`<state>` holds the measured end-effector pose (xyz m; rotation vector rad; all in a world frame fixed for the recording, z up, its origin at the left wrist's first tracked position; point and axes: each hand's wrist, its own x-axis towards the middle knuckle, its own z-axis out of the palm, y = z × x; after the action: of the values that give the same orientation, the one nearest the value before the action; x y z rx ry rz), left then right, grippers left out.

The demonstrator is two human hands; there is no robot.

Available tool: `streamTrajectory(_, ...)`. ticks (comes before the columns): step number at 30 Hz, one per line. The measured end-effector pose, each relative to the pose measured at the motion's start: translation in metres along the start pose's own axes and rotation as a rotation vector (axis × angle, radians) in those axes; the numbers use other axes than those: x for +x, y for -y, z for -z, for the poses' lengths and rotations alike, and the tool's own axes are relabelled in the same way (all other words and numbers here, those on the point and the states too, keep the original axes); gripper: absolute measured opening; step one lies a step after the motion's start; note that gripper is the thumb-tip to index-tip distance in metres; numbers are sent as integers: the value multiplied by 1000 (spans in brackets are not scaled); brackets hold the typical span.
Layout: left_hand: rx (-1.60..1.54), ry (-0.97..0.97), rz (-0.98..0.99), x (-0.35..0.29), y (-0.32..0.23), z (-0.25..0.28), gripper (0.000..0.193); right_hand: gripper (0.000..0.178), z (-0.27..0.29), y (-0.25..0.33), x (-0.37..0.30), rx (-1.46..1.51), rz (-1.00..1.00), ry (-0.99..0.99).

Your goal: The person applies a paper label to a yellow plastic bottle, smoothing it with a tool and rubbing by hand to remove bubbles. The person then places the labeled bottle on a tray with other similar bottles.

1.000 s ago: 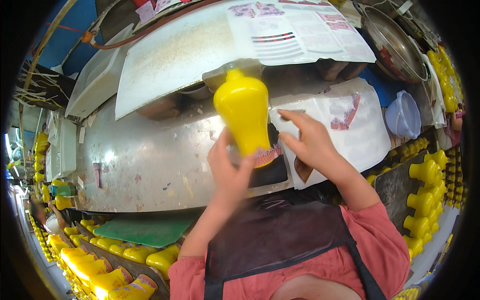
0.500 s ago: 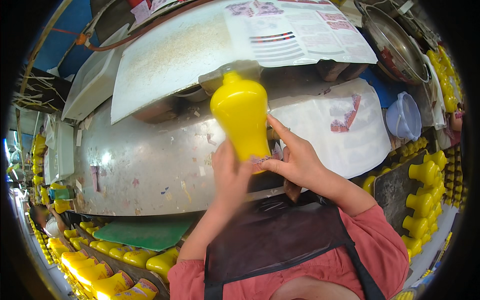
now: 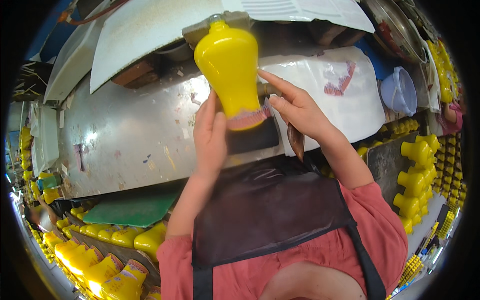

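A glossy yellow vase [image 3: 227, 62] lies with its neck away from me, set against a grey block [image 3: 192, 35]. Around its foot end runs a pink and purple patterned band [image 3: 248, 119]. My left hand [image 3: 210, 135] is at the vase's left side near the band, fingers stretched and thumb up. On the other side, my right hand [image 3: 302, 107] has its index finger extended to the vase's flank. Its other fingers are curled around a tool with a dark brown handle [image 3: 295, 141]; the tool's working end is partly hidden. Below the band sits a dark pad [image 3: 252, 137].
A white sheet [image 3: 350, 120] with a patterned decal strip [image 3: 341, 80] lies on the metal table [image 3: 120, 165]. A pale blue bucket [image 3: 399, 91] stands at right. Yellow vases [image 3: 120, 275] fill racks on both sides. A green board [image 3: 132, 207] lies at lower left. Another person [image 3: 452, 117] is at far right.
The view has shifted, so the bench appears higher. My left hand has slid away from the band to the vase's left side, and my right thumb has lifted off the band.
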<state>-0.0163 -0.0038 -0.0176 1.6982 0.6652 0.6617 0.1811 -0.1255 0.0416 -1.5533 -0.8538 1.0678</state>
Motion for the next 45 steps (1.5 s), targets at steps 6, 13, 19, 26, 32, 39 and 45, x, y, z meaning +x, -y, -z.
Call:
streamTrajectory(6,75,-80,-108,0,2,-10,62,73,-13,-9,-6,-196,98,-41)
streamTrajectory(13,-38,-80,-73,5,4,-19,69,83,-26,-11,-3,-228,94,-119)
streamTrajectory(19,1,-61,-77,5,4,-17,70,84,-23,-8,-4,-161,52,-112)
streamTrajectory(26,-7,-17,-101,5,7,-16,62,74,-23,-15,-2,-154,61,-125)
streamTrajectory(32,-232,24,11,4,1,-10,64,32,8,7,9,372,-65,-359)
streamTrajectory(39,-315,34,77,4,-15,-4,64,31,-10,27,-8,-540,596,-10)
streamTrajectory(45,263,-154,-213,-4,-22,1,54,31,-30,34,-13,-774,794,-222)
